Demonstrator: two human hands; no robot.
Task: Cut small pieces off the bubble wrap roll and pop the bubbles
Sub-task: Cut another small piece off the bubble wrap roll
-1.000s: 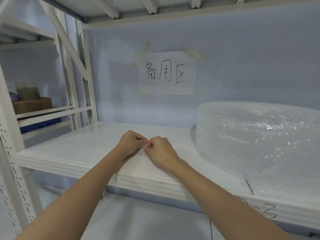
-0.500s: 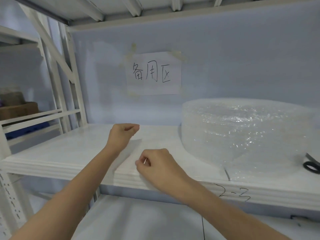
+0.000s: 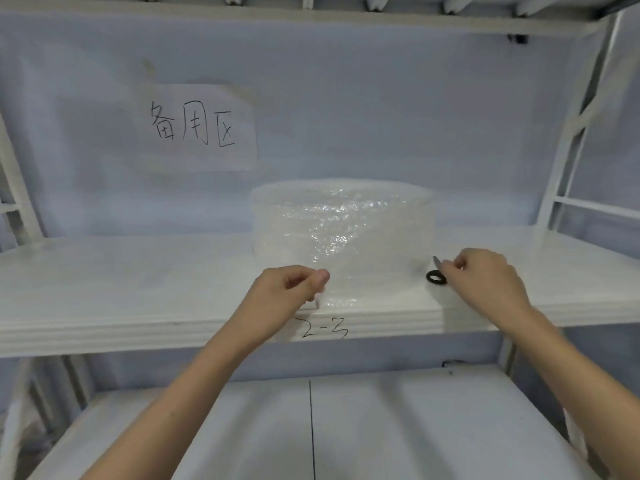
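Observation:
The bubble wrap roll lies flat on the white shelf, with its loose end spread toward the shelf's front edge. My left hand pinches the left edge of that loose end between thumb and forefinger. The scissors lie on the shelf just right of the roll; one black handle ring and a blade tip show. My right hand is curled over the rest of them, fingers closed on the handle.
A paper sign with handwriting is taped to the back wall. "2-3" is written on the shelf's front edge. Rack uprights stand at right and far left. A lower shelf lies beneath my arms.
My hands have parted from in front of me. The left went to the roll's loose end, the right to the scissors. The view swung right, centring the roll.

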